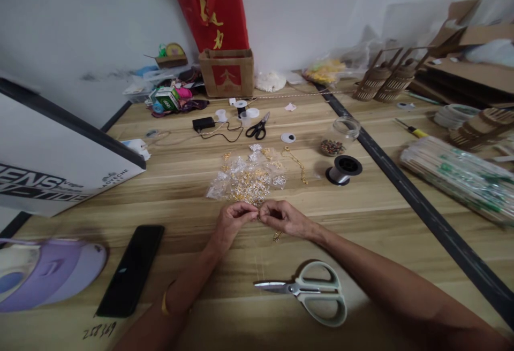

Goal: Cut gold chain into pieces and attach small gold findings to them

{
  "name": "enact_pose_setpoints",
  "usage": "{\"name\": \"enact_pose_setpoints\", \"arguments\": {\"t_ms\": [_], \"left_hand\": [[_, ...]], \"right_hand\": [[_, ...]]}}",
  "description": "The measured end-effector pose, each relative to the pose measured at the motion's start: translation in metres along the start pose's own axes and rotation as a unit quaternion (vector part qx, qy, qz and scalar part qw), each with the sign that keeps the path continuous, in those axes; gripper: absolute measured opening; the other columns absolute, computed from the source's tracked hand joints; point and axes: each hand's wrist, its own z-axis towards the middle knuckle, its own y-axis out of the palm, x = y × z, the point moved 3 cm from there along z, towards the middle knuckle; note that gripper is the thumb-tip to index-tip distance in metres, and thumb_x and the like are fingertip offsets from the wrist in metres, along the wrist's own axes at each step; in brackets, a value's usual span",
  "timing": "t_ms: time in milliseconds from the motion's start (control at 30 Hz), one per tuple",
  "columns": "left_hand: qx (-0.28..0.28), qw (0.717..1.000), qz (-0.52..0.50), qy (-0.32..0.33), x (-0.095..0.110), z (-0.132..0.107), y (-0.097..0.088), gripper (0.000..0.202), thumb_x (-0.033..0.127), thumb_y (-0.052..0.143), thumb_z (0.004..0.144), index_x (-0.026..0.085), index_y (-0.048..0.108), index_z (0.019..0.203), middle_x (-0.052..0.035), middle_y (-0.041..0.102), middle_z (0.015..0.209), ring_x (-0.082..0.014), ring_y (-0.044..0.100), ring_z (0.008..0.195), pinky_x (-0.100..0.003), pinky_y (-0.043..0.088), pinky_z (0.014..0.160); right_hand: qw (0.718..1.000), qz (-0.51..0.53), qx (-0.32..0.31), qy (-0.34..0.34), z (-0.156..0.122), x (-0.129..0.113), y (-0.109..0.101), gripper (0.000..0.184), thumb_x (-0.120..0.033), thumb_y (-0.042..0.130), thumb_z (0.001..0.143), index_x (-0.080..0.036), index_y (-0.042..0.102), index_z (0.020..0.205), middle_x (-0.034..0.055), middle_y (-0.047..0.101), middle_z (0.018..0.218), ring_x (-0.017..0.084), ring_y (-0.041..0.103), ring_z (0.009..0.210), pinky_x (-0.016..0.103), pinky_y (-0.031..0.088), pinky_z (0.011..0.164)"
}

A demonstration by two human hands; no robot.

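From where I stand, thumb and forefinger are pressed together on both the left hand [233, 223] and the right hand [286, 219], their tips almost meeting over a tiny piece [259, 213] pinched between them. Just beyond the fingertips sits a loose heap of gold and silver jewellery findings [251, 184], some of it in clear plastic bags. A short bit of gold chain [277, 236] shows under the right hand; I can't tell whether it hangs or lies there. Nearer the body, green-handled scissors [296, 289] rest on the wood-grain tabletop [225, 313], which a dark strip [385, 162] crosses on the right. Farther out are a wire spool [344, 170], a glass jar of beads [332, 146] and black-handled scissors [259, 128]. A red bag [231, 14] stands against the pale wall [305, 14]. What the tiny piece is, I can't make out, and the heap blurs together. The purple visor [74, 271], white box [60, 147] and open carton [476, 75] are cut off at the edges.
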Motion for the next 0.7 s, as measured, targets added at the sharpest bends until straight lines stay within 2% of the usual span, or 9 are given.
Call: {"name": "enact_pose_setpoints", "arguments": {"t_ms": [500, 700], "left_hand": [[0.001, 0.996, 0.070, 0.050, 0.0036, -0.0020, 0.0018, 0.008, 0.019, 0.074, 0.062, 0.015, 0.071, 0.068, -0.0005, 0.068, 0.065, -0.0119, 0.060, 0.063, -0.020, 0.045, 0.062], [-0.001, 0.994, 0.088, 0.066, 0.0034, -0.0029, 0.0016, 0.007, 0.018, 0.072, 0.064, 0.015, 0.071, 0.070, -0.0007, 0.069, 0.069, -0.0119, 0.060, 0.066, -0.020, 0.046, 0.064]], "right_hand": [[1.000, 0.016, -0.006, 0.016, 0.0006, -0.0020, -0.0005, 0.024, -0.036, 0.055, 0.084, -0.014, 0.051, 0.076, -0.0053, 0.037, 0.060, 0.008, 0.030, 0.052, 0.022, 0.022, 0.049], [1.000, 0.009, -0.003, 0.021, 0.0010, -0.0028, -0.0010, 0.028, -0.041, 0.055, 0.083, -0.014, 0.051, 0.075, -0.0050, 0.038, 0.060, 0.008, 0.031, 0.053, 0.022, 0.022, 0.049]]}}
